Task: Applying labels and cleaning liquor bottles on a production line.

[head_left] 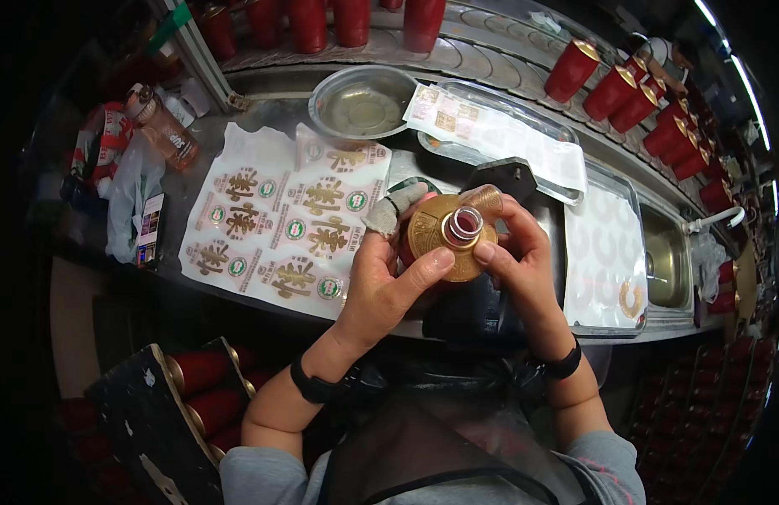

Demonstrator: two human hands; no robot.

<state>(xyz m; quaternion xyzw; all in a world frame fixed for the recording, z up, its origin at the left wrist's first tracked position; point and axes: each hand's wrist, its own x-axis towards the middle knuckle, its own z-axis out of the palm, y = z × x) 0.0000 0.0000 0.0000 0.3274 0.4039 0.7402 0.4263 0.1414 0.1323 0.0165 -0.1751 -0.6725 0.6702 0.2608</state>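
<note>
Gold-shouldered red bottle (429, 233) at centre of frame, its clear neck facing the camera. Left hand (379, 282): fingers gripping the bottle's left side, thumb on the gold shoulder. Right hand (526, 248): fingers gripping the opposite side. Printed decal sheet (274, 220) on the table (206, 133), left of centre; metal bowl (362, 101), upper centre.

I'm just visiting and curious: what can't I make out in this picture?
All in the head view:
Most of the held bottle's body: hidden beneath its gold shoulder and behind the left hand and right hand.
Details on the phone's screen: too small to read.
Tops of the red bottles along the upper edge: cut off by that edge.
The background co-worker: too small and blurred to tell what they handle.
</note>
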